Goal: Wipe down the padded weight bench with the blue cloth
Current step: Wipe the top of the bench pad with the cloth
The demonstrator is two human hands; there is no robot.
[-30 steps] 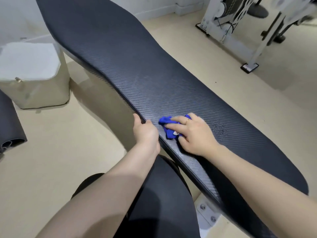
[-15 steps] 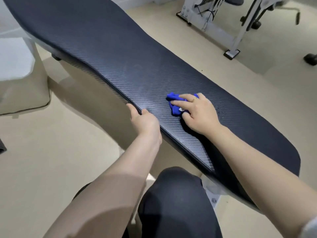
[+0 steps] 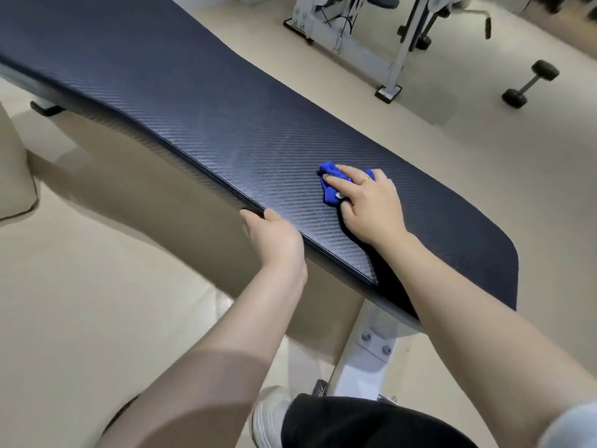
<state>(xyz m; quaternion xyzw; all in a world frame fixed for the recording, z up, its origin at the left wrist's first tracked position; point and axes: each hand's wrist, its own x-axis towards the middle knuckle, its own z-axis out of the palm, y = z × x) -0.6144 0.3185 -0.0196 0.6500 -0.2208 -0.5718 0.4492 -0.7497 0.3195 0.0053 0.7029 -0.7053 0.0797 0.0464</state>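
Under the right hand [image 3: 371,205], a crumpled blue cloth [image 3: 329,189] is pressed flat-fingered onto the long, dark, textured padded weight bench [image 3: 193,101]; the left hand [image 3: 274,237] grips the near edge just beside it, apparently for bracing.

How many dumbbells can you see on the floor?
1: one black dumbbell lies on the floor at the far right, beyond the bench. Others may be out of view.

Left hand [image 3: 274,239] curls in a grip; right hand [image 3: 371,205] presses, fingers extended.
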